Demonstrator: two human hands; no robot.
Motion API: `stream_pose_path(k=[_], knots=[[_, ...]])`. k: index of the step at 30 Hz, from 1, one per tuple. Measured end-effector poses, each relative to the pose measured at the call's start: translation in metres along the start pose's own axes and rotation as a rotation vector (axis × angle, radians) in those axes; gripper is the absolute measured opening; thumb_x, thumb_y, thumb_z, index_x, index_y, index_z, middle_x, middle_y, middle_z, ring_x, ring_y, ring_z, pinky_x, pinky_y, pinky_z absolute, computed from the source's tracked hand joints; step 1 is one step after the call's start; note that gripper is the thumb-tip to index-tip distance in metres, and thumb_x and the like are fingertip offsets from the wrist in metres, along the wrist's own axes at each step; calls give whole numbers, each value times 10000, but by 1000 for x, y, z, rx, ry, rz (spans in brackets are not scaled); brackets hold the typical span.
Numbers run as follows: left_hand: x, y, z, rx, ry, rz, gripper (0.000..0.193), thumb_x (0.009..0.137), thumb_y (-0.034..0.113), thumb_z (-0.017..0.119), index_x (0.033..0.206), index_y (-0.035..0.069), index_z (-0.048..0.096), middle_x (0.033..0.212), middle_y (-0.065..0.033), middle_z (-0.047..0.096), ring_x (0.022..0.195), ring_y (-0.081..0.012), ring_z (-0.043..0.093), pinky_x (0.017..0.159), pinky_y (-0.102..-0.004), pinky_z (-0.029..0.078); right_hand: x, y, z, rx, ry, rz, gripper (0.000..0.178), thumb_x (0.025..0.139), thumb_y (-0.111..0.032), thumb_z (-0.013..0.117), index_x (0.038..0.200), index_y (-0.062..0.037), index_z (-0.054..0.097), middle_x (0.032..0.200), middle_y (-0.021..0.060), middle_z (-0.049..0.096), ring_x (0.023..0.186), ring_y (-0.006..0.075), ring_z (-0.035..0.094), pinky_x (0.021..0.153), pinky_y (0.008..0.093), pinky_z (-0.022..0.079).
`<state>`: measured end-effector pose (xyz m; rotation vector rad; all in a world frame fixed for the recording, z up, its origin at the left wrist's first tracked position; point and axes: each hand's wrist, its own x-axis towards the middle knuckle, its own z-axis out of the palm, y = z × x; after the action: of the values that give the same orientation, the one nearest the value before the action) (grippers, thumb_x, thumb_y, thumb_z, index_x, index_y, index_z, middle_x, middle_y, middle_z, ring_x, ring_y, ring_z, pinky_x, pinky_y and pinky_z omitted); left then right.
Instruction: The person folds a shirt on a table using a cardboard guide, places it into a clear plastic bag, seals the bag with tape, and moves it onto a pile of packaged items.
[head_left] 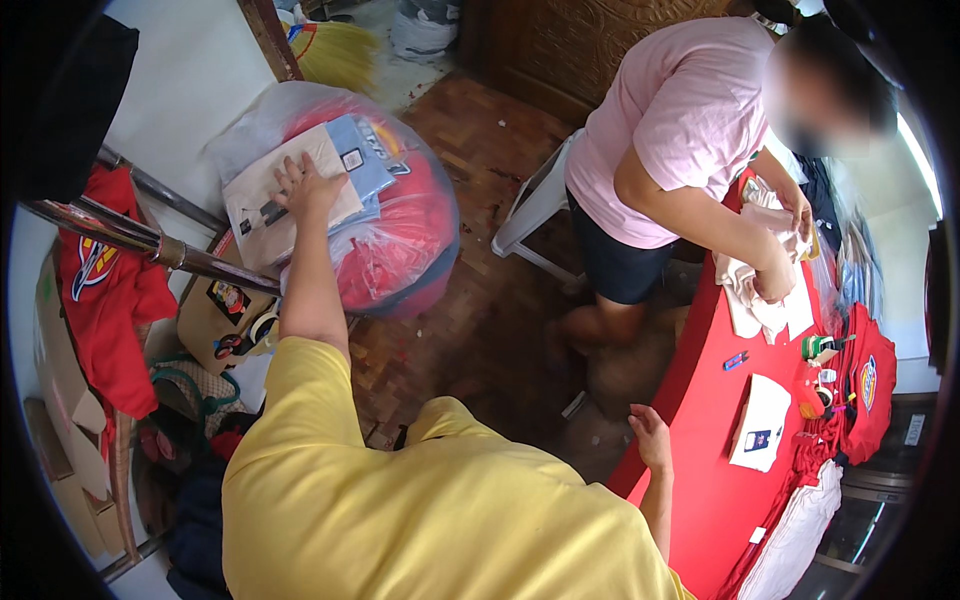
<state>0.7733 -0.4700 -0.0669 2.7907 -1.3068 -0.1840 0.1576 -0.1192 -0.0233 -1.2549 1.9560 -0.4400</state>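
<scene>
Garments (248,195) atop bag (400,245), left; table (690,390), right

"What's the left grip (308,188) hiding?"
"It's covering part of a cream garment (252,188); right of it, a tag (352,159) is showing illegibly small print."
"And below the right grip (652,436)?"
"The forearm (656,505) is masking some worktop (695,425); farther right, the picture's lower edge is cutting off a pale cloth (800,535)."

Premises: a garment-handling workroom with domestic fittings. Evidence: the red-topped counter (690,420) bears a tagged white garment (768,405); left of the counter, a plastic sack of red clothing (405,255) supports a folded beige garment (253,188); parquet floor (470,185) lies between.
</scene>
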Motion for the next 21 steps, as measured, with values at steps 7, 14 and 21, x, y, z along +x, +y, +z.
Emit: stream_pose_path(k=[7, 14, 21], knots=[[-5, 91, 20, -81, 99, -30, 1192, 662, 809, 605, 1557, 168, 149, 1614, -175, 63, 1488, -372, -12, 1116, -679, -17, -2, 18, 7, -82, 20, 12, 279, 915, -91, 632, 1176, 7, 618, 1044, 104, 680, 968, 159, 639, 859, 300, 495], [1, 61, 39, 69, -1, 63, 944, 765, 658, 658, 1526, 425, 149, 1621, -149, 39, 1486, -384, -11, 1105, -703, 50, -3, 7, 8, -91, 39, -19, 279, 910, -101, 629, 1165, 11, 619, 1016, 106, 684, 916, 166, 650, 817, 304, 509], [-20, 62, 25, 96, -42, 169, 363, 913, 327, 575, 1252, 217, 650, 1604, -38, 169, 1480, -389, 47, 1117, -690, 61, -6, -2, 7, -124, 65, -18, 280, 907, -99, 632, 1163, 14, 618, 1010, 107, 687, 903, 164, 650, 809, 309, 511]])
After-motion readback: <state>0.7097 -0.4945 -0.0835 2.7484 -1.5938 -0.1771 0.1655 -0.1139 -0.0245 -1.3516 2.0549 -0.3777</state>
